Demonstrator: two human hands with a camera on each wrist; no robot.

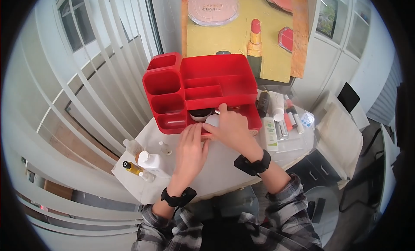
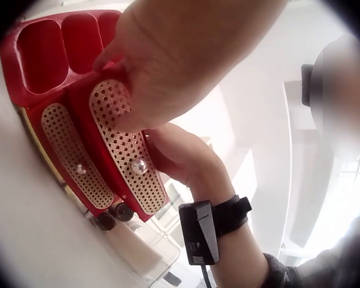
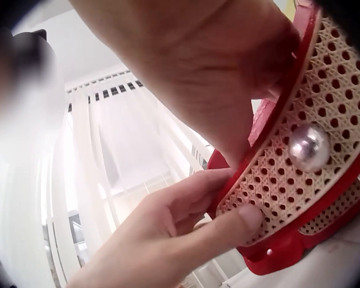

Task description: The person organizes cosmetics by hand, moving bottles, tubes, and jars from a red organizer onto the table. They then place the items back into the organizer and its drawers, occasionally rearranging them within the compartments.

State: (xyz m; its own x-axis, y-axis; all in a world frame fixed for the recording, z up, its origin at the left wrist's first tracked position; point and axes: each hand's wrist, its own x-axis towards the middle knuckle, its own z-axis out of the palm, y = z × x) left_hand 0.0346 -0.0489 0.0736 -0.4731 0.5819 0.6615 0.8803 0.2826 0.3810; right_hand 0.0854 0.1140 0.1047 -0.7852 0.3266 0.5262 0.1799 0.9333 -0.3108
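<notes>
A red organizer [image 1: 199,102] stands on the white table with an upper drawer pulled out. The left hand [image 1: 190,149] grips the left end of the drawer front; its thumb lies on the woven panel [image 3: 276,180], beside a pearl-like knob [image 3: 309,147]. Over the front edge, the right hand [image 1: 233,130] reaches into the drawer, its thumb and index finger near a white round item [image 1: 212,120]. A dark-rimmed round container [image 1: 201,115] lies behind that item. The right fingertips are partly hidden, so their hold cannot be told.
Several bottles, including a white one [image 1: 151,162] and a yellow one [image 1: 132,167], stand at the table's left. Tubes and a green-white bottle [image 1: 269,134] lie on the right. A makeup painting [image 1: 233,39] rises behind; blinds [image 1: 99,78] hang at the left.
</notes>
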